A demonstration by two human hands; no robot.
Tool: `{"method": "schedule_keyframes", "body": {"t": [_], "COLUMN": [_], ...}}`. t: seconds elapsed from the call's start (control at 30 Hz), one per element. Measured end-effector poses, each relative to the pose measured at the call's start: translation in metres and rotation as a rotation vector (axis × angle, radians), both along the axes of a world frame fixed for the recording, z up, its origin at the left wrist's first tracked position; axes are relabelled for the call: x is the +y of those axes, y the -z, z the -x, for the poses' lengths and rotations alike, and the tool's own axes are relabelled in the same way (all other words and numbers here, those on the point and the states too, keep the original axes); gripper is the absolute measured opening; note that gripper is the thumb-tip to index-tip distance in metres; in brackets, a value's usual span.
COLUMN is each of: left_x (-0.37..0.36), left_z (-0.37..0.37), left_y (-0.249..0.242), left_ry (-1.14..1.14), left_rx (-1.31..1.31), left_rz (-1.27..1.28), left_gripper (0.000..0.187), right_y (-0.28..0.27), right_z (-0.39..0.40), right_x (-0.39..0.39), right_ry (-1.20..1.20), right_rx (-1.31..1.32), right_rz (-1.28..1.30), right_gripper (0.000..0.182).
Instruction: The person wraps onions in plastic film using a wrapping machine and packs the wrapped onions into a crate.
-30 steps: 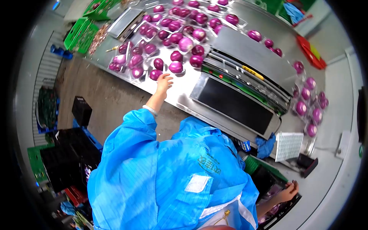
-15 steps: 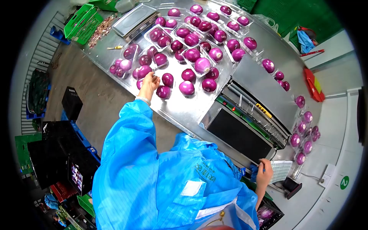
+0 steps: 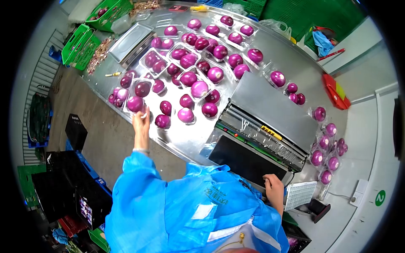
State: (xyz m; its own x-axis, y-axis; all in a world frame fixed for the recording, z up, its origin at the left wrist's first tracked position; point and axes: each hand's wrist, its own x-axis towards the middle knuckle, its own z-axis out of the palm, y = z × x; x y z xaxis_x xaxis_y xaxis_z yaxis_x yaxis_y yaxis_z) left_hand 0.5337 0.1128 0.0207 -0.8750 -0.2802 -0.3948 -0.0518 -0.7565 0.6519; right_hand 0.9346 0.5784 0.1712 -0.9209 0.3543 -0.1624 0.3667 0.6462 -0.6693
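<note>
My left hand point(image 3: 141, 120) grips the near edge of a clear plastic tray point(image 3: 145, 100) with two purple onions in it, raised a little at the front left of the metal table. My right hand point(image 3: 271, 184) rests at the near right corner of the black plate point(image 3: 242, 160) on the wrapping machine point(image 3: 270, 114); its fingers are curled and what they hold, if anything, is hidden. Between the two hands, pairs of onions point(image 3: 185, 115) sit in clear trays near the table's front edge.
Many more trays of onions point(image 3: 220, 52) cover the metal table point(image 3: 168, 141). A scale point(image 3: 130, 41) and green crates point(image 3: 80, 47) stand at the back left. Wrapped onions point(image 3: 325, 177) lie right of the machine, near a white keyboard-like panel point(image 3: 300, 195).
The view has shifted. My left hand has closed on a tray of two onions and moved it leftward. My right hand has moved up onto the machine's near corner.
</note>
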Motion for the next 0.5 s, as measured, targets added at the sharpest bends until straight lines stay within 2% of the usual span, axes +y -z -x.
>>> {"method": "schedule_keyframes", "body": {"t": [0.03, 0.07, 0.13, 0.2, 0.23, 0.27, 0.3, 0.33, 0.37, 0.43, 0.5], "left_x": [0.012, 0.045, 0.071, 0.115, 0.136, 0.161, 0.193, 0.225, 0.253, 0.309, 0.363], "left_z": [-0.012, -0.031, -0.042, -0.047, -0.046, -0.041, -0.044, -0.048, -0.046, -0.047, -0.058], "left_y": [-0.018, -0.067, -0.095, -0.13, -0.134, -0.134, -0.149, -0.16, -0.15, -0.137, -0.137], "left_ry": [0.023, 0.089, 0.312, 0.57, 0.667, 0.815, 0.894, 0.973, 1.086, 1.284, 1.359], "left_rx": [-0.004, 0.004, 0.056, 0.073, 0.045, 0.108, 0.076, 0.042, 0.071, 0.089, 0.046], "left_rz": [0.104, 0.207, 0.324, 0.427, 0.42, 0.354, 0.341, 0.326, 0.27, 0.152, 0.174], "left_gripper": [0.034, 0.032, 0.05, 0.047, 0.055, 0.053, 0.053, 0.053, 0.053, 0.056, 0.037], "right_y": [0.0, 0.0, 0.001, -0.005, -0.002, -0.01, -0.009, -0.007, -0.016, -0.013, 0.006], "right_z": [0.007, 0.015, 0.038, 0.07, 0.085, 0.103, 0.117, 0.128, 0.139, 0.159, 0.156], "right_x": [0.007, 0.014, 0.026, 0.032, 0.036, 0.039, 0.044, 0.051, 0.063, 0.075, 0.097], "right_ry": [-0.028, -0.055, -0.127, -0.154, -0.123, -0.085, -0.06, 0.04, 0.068, 0.231, 0.371], "right_rx": [0.011, 0.02, 0.112, 0.243, 0.298, 0.283, 0.379, 0.324, 0.237, 0.414, 0.319], "right_rz": [-0.003, -0.005, -0.019, -0.02, 0.019, 0.111, 0.104, 0.254, 0.447, 0.612, 0.623], "right_gripper": [0.01, 0.01, 0.011, 0.009, 0.01, 0.014, 0.02, 0.027, 0.033, 0.042, 0.045]}}
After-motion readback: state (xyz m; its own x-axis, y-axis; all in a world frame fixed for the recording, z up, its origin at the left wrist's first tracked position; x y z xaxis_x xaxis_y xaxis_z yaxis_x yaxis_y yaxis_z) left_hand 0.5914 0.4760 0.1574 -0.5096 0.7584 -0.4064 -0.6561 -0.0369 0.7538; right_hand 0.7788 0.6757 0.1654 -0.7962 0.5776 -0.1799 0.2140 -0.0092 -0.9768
